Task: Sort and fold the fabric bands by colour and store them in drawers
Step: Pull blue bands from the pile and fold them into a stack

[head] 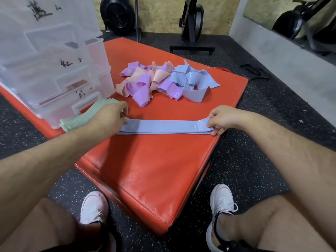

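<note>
A light blue fabric band (pixel 167 126) lies flat and stretched out across the red mat (pixel 151 171). My left hand (pixel 111 118) pinches its left end and my right hand (pixel 221 118) pinches its right end near the mat's edge. Behind it sits a tangled pile of bands: purple ones (pixel 143 88), peach ones (pixel 160 75) and light blue ones (pixel 194 82). A stack of folded green bands (pixel 80 119) lies by my left wrist, against the clear plastic drawer unit (pixel 54 70).
The drawer unit stands on the mat's left back corner, with handwritten labels on its drawers. Dark speckled floor surrounds the mat. Exercise machines (pixel 192 24) stand by the far wall. My legs and white shoes (pixel 221 202) are at the mat's near edge.
</note>
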